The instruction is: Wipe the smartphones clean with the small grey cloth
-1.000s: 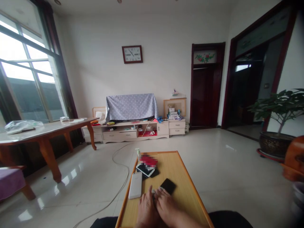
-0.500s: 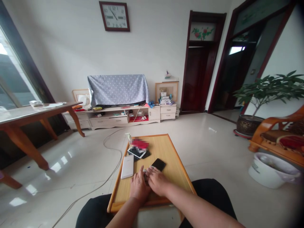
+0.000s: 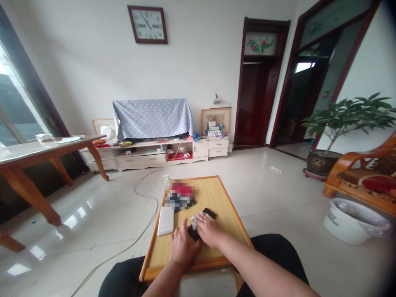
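Near the front of a small wooden table (image 3: 216, 198), my left hand (image 3: 182, 245) rests beside a dark flat object (image 3: 194, 233), its fingers apart and its thumb against the object. My right hand (image 3: 208, 229) is closed on a crumpled white tissue (image 3: 194, 222) over the same dark object. Behind my right hand lies a black phone (image 3: 209, 213), partly covered by it. A white phone (image 3: 166, 220) lies at the table's left edge.
A blurred red and dark pile (image 3: 181, 194) and a pale bottle top (image 3: 167, 177) are at the table's far left corner. A cable (image 3: 145, 225) runs over the floor on the left. A white bucket (image 3: 352, 222) stands at the right.
My right hand has shifted slightly up and right, uncovering more of the dark object and the white tissue. My left hand has stayed nearly in place.
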### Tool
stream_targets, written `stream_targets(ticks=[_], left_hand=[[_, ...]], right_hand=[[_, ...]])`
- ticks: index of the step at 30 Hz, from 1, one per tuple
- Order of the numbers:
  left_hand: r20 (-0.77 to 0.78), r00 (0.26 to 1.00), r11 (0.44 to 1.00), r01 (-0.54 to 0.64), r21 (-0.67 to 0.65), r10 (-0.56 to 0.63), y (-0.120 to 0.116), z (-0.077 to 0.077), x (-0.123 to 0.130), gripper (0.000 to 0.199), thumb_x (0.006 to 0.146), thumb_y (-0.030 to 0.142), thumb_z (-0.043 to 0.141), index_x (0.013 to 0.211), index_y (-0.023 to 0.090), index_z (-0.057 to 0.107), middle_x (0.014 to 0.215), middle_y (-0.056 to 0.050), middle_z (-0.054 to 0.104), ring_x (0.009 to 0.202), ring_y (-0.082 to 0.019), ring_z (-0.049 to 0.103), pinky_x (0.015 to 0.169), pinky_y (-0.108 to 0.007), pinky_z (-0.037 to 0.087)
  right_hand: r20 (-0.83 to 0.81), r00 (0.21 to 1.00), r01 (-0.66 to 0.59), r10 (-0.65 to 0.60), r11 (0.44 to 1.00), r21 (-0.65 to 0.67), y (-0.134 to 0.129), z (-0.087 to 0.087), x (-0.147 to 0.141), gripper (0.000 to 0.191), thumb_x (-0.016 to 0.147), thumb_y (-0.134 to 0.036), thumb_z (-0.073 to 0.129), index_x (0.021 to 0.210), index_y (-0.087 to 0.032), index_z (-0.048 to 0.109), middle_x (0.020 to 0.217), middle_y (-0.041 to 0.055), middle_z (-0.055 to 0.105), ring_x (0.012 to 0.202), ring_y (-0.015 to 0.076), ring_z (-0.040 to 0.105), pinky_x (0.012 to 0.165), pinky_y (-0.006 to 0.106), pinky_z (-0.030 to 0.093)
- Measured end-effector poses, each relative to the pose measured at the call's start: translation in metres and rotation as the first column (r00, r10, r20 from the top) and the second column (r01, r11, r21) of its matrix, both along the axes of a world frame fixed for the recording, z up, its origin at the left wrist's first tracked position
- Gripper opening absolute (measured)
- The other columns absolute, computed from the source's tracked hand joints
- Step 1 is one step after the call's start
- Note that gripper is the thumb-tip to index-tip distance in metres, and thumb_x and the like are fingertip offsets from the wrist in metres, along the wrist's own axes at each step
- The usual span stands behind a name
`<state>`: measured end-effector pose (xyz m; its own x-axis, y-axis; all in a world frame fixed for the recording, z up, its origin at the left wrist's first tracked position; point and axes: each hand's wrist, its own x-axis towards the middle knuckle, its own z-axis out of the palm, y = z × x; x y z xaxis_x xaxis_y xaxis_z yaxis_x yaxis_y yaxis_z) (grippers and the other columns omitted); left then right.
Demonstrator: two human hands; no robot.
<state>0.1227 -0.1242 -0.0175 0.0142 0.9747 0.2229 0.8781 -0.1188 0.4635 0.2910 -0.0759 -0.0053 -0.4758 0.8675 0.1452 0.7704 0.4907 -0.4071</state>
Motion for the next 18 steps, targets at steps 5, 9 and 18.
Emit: stream_targets(ticks=[5, 9, 18], left_hand=[[-0.009, 1.0, 1.0, -0.016, -0.004, 0.016, 0.0, 0.001, 0.001, 0.092, 0.071, 0.044, 0.063, 0.151, 0.016, 0.027, 0.128, -0.01, 0.065, 0.125, -0.028, 0.051, 0.109, -0.04, 0.028], [-0.017, 1.0, 1.0, 0.008, -0.018, -0.008, 0.0, 0.003, -0.001, 0.091, 0.073, 0.048, 0.061, 0.151, 0.015, 0.028, 0.138, -0.013, 0.059, 0.128, -0.029, 0.049, 0.11, -0.04, 0.028], [-0.033, 0.999, 0.999, -0.013, -0.041, 0.011, -0.002, 0.003, -0.001, 0.091, 0.071, 0.044, 0.061, 0.152, 0.015, 0.028, 0.136, -0.012, 0.06, 0.129, -0.028, 0.049, 0.111, -0.039, 0.027]], right_hand=[[0.0, 0.989, 0.145, -0.145, 0.989, -0.008, 0.009, 0.005, 0.002, 0.057, 0.104, -0.04, 0.024, 0.151, -0.012, 0.039, 0.158, 0.0154, 0.034, 0.149, 0.0296, 0.025, 0.121, 0.052, 0.017], [-0.012, 0.999, -0.037, 0.037, 0.999, 0.02, -0.007, 0.0, -0.012, 0.055, 0.104, -0.043, 0.024, 0.15, -0.019, 0.044, 0.157, 0.0084, 0.039, 0.148, 0.0237, 0.028, 0.123, 0.042, 0.018], [0.001, 0.989, 0.149, -0.149, 0.989, -0.02, 0.003, 0.006, -0.006, 0.061, 0.104, -0.044, 0.022, 0.15, -0.01, 0.042, 0.157, 0.0166, 0.035, 0.149, 0.0307, 0.025, 0.122, 0.05, 0.017]])
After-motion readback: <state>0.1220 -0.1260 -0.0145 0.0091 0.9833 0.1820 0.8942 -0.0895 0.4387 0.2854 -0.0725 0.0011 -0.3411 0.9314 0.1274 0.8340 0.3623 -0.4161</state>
